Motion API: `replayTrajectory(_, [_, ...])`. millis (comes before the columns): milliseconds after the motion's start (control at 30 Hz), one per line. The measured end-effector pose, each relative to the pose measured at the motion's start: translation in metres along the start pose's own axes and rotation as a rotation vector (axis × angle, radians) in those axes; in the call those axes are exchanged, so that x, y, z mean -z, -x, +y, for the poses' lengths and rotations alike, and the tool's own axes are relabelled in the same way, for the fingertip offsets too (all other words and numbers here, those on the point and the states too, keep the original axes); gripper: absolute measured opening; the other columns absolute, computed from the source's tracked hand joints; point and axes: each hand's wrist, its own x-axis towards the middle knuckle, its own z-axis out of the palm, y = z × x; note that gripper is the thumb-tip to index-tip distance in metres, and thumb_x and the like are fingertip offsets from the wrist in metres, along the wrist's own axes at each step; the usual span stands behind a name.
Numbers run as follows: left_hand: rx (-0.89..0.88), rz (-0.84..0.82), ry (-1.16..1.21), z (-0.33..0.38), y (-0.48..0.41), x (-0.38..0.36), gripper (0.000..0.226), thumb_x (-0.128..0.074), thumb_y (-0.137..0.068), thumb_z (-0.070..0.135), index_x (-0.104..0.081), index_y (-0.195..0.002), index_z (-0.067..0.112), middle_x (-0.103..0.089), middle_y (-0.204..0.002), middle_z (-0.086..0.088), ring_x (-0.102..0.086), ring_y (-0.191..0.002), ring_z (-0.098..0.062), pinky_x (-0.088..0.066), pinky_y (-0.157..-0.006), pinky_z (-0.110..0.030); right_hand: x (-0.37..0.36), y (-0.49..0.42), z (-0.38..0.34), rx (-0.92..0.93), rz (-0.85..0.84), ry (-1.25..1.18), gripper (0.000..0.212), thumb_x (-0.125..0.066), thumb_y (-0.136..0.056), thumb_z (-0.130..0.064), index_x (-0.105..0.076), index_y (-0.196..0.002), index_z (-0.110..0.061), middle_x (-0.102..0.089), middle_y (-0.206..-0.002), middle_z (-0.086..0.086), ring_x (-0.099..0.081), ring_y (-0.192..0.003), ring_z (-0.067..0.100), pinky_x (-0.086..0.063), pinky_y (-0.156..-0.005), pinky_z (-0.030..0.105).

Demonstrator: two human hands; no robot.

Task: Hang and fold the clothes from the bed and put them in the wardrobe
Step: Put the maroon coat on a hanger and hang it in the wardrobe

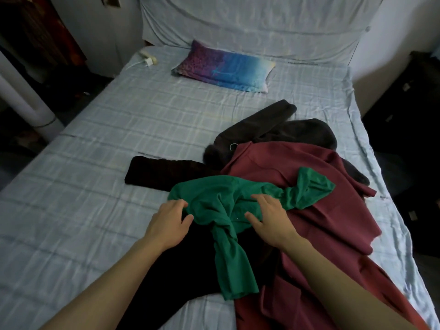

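A crumpled green garment [228, 206] lies on top of a pile of clothes on the bed. My left hand [169, 222] grips its left edge, thumb and fingers curled into the cloth. My right hand [269, 217] rests on its middle with fingers spread and slightly bent. Under the green garment lie a black garment [190, 263] and a large maroon garment [309, 186]. A dark brown hooded garment [285, 125] lies further back, with a hanger hook [233, 146] showing at its collar. A dark sleeve [164, 171] sticks out to the left.
The bed [119, 144] has a pale blue checked sheet. A blue and purple pillow [223, 66] lies near the headboard, and a white charger with cable [148, 60] at the far left corner. A dark cabinet [409, 115] stands to the right, a white pipe [26, 98] to the left.
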Motion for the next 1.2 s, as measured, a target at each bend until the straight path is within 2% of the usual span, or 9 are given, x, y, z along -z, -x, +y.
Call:
replayTrajectory(167, [-0.039,-0.084,-0.034,0.002,-0.032,-0.041,0.046,-0.049,-0.097,0.044,-0.047,-0.136,0.020,-0.052,-0.137,-0.001,-0.047,-0.123,-0.021,-0.044,-0.099,-0.043,-0.048,-0.012,0.019,-0.037,-0.126,0.037,0.061,-0.054,-0.094,-0.050,-0.040,-0.145,-0.019,-0.044,-0.145,0.000,-0.037,-0.135,0.022,-0.038,-0.109,0.042])
replayTrajectory(433, [-0.158,-0.213,-0.135,0.011,-0.054,-0.117,0.046,-0.047,-0.098,0.044,-0.043,-0.138,0.022,-0.046,-0.142,0.002,-0.043,-0.126,-0.021,-0.041,-0.102,-0.041,-0.098,-0.006,0.063,-0.160,-0.220,0.042,0.063,-0.055,-0.094,-0.049,-0.037,-0.147,-0.020,-0.040,-0.150,0.001,-0.034,-0.138,0.023,-0.037,-0.111,0.044])
replayTrajectory(667, [-0.214,-0.182,-0.169,0.040,-0.075,-0.128,0.049,-0.047,-0.098,0.044,-0.041,-0.141,0.021,-0.045,-0.143,0.002,-0.043,-0.128,-0.019,-0.040,-0.105,-0.039,-0.077,-0.003,0.098,-0.222,-0.155,0.026,0.061,-0.056,-0.093,-0.046,-0.039,-0.146,-0.019,-0.042,-0.148,0.002,-0.035,-0.136,0.024,-0.037,-0.111,0.045])
replayTrajectory(867, [-0.187,-0.118,-0.199,0.078,-0.101,-0.112,0.050,-0.049,-0.098,0.044,-0.040,-0.142,0.022,-0.043,-0.145,0.002,-0.041,-0.130,-0.019,-0.039,-0.105,-0.039,-0.045,-0.034,0.118,-0.133,-0.121,0.031,0.060,-0.056,-0.094,-0.046,-0.040,-0.145,-0.018,-0.043,-0.146,0.002,-0.036,-0.136,0.025,-0.039,-0.109,0.045])
replayTrajectory(1033, [-0.179,-0.105,-0.191,0.102,-0.152,-0.107,0.050,-0.049,-0.097,0.044,-0.041,-0.141,0.021,-0.044,-0.144,0.002,-0.041,-0.130,-0.021,-0.040,-0.104,-0.040,-0.022,-0.087,0.129,-0.093,-0.075,0.033,0.058,-0.057,-0.093,-0.045,-0.044,-0.143,-0.018,-0.046,-0.142,0.001,-0.040,-0.133,0.024,-0.040,-0.106,0.042])
replayTrajectory(1200, [-0.154,-0.100,-0.188,0.099,-0.223,-0.117,0.050,-0.050,-0.096,0.043,-0.043,-0.140,0.021,-0.046,-0.142,0.000,-0.044,-0.125,-0.022,-0.041,-0.102,-0.041,-0.023,-0.160,0.146,-0.087,-0.078,0.048,0.058,-0.055,-0.094,-0.045,-0.042,-0.144,-0.018,-0.044,-0.145,0.002,-0.037,-0.134,0.024,-0.040,-0.107,0.046])
